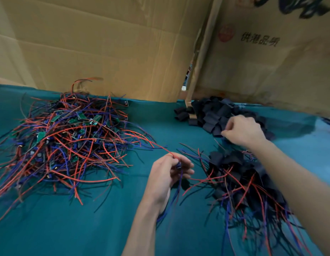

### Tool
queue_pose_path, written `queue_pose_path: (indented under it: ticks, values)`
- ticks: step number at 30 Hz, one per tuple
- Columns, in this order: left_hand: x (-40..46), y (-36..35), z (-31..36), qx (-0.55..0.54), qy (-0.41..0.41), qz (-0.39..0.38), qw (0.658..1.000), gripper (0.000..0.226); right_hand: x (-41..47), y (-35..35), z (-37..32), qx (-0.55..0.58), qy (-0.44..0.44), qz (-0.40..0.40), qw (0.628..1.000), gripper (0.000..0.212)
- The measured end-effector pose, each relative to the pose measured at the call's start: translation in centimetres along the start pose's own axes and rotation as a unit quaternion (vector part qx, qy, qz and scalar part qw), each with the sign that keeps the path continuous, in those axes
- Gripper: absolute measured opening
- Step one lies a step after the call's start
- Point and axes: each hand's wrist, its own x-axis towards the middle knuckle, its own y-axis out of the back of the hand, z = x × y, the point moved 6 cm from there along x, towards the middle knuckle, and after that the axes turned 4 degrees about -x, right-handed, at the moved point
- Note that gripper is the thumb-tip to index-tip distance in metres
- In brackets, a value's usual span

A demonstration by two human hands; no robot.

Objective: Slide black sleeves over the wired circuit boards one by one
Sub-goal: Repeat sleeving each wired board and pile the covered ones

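Teal cloth (108,228), left grip (167,174) pinching wired board (178,166), right grip (241,132) on sleeves (212,115)

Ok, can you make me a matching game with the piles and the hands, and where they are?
Things:
1. pile of bare wired boards
2. pile of empty black sleeves
3. pile of sleeved boards
4. left hand

Places or states:
A. under the right hand, far right
B. holding one wired board
C. far left on the green cloth
D. near right, wires sticking out

Pairs: 1-C, 2-A, 3-D, 4-B
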Motion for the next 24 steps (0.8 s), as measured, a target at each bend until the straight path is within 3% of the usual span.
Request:
queue_pose_path:
  ticks: [3,7,11,14,16,18,20,22,24]
  values:
    - [0.0,0.0,0.0,0.024,-0.025,-0.016,0.999,0.037,1.5,-2.9,1.8,-0.049,-0.06,-0.048,0.996,0.037]
    - [-0.1,0.1,0.1,0.049,-0.043,-0.011,0.998,0.029,2.5,-3.3,1.4,-0.015,-0.079,0.008,0.997,0.03]
    - [-0.1,0.1,0.4,0.059,-0.055,-0.008,0.997,0.027,2.2,-2.8,2.3,0.09,-0.111,-0.02,0.99,0.029]
    - [-0.2,0.0,0.6,0.082,-0.063,-0.005,0.995,0.03,0.6,-0.7,3.2,0.159,-0.122,0.035,0.979,0.027]
    - [-0.1,0.0,0.6,0.094,-0.065,-0.003,0.993,0.028,-1.0,1.4,2.3,0.219,-0.096,0.094,0.966,0.037]
    - [-0.1,0.0,0.5,0.101,-0.066,0.001,0.993,0.027,-3.2,3.7,-0.2,0.338,-0.028,0.136,0.931,0.048]
    - [-0.1,0.0,0.5,0.109,-0.07,0.002,0.992,0.027,-6.5,6.4,-4.0,0.451,0.083,0.179,0.87,0.051]
    - [-0.1,0.0,0.5,0.118,-0.074,0.002,0.99,0.027,-10.6,8.8,-7.6,0.513,0.195,0.218,0.807,0.047]
    - [0.0,0.0,0.4,0.121,-0.071,0.006,0.99,0.03,-14.1,10.1,-10.8,0.524,0.27,0.253,0.767,0.044]
